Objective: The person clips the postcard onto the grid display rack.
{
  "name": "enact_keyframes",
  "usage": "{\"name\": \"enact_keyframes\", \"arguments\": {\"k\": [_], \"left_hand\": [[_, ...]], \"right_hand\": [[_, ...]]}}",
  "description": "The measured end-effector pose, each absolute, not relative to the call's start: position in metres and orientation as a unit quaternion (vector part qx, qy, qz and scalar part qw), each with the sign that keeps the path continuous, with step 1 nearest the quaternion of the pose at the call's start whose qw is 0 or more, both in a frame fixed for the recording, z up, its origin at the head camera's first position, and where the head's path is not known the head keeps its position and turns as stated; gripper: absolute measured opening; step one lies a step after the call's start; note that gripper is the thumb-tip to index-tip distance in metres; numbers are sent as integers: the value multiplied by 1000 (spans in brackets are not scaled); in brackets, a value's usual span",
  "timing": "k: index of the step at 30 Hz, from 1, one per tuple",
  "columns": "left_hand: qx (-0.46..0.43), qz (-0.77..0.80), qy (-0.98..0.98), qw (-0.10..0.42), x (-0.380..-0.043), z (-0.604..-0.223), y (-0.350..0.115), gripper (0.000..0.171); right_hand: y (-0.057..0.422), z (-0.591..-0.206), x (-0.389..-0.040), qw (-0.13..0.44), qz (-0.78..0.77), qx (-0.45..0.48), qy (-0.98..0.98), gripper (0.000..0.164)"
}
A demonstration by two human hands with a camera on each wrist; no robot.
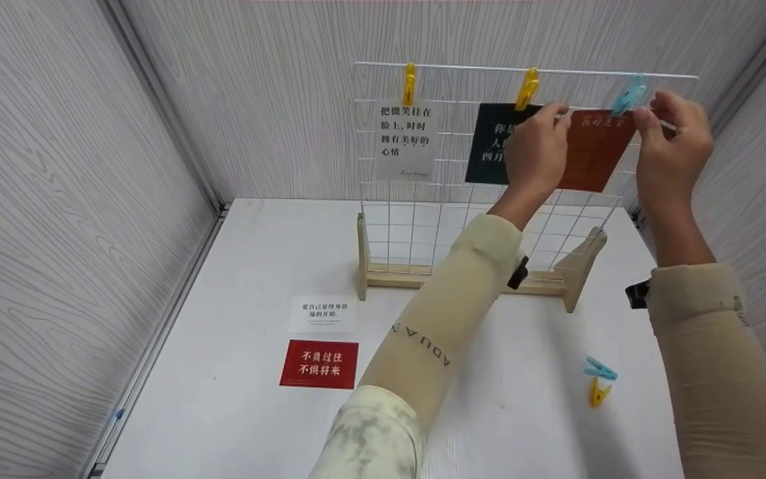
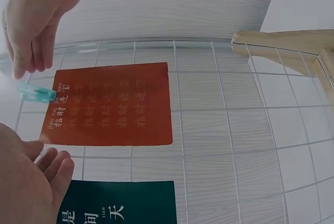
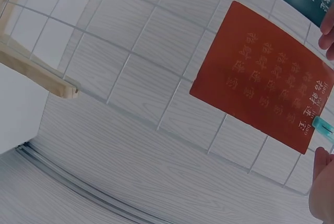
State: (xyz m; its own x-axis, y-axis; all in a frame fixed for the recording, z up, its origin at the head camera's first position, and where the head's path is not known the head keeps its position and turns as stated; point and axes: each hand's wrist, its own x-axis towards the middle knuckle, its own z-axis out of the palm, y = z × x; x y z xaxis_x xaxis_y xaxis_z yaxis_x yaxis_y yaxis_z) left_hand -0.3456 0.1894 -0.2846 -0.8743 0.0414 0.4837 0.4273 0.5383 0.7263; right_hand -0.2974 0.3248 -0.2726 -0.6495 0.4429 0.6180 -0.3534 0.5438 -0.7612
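I judge the orange card (image 1: 599, 153) is being levelled under its blue clip (image 1: 629, 96), at the grid's (image 1: 463, 67) far right. Left hand (image 1: 539, 150) and right hand (image 1: 675, 143) flank its top, fingers loosely curled, seemingly released; next calls for backing off gently. White table (image 1: 243, 299) below, wood-grained walls (image 1: 256, 133) behind and left.

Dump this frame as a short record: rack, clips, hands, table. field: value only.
rack: wire grid with wooden base
hung, left to right (head view): white text card, dark green card, orange-red card
clips, same order: left yellow clothespin, middle yellow clothespin, teal clothespin
left hand: at orange-red card's upper left corner
right hand: by its upper right corner, near the clip
table: loose white card, loose red card, loose teal clothespin, loose yellow clothespin
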Motion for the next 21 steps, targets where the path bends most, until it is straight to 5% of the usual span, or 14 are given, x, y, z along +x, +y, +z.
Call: {"name": "enact_keyframes", "arguments": {"k": [21], "left_hand": [[-217, -497, -812, 218, -293, -343, 125, 26]], "right_hand": [[314, -331, -251, 406, 454, 45, -792, 36]]}}
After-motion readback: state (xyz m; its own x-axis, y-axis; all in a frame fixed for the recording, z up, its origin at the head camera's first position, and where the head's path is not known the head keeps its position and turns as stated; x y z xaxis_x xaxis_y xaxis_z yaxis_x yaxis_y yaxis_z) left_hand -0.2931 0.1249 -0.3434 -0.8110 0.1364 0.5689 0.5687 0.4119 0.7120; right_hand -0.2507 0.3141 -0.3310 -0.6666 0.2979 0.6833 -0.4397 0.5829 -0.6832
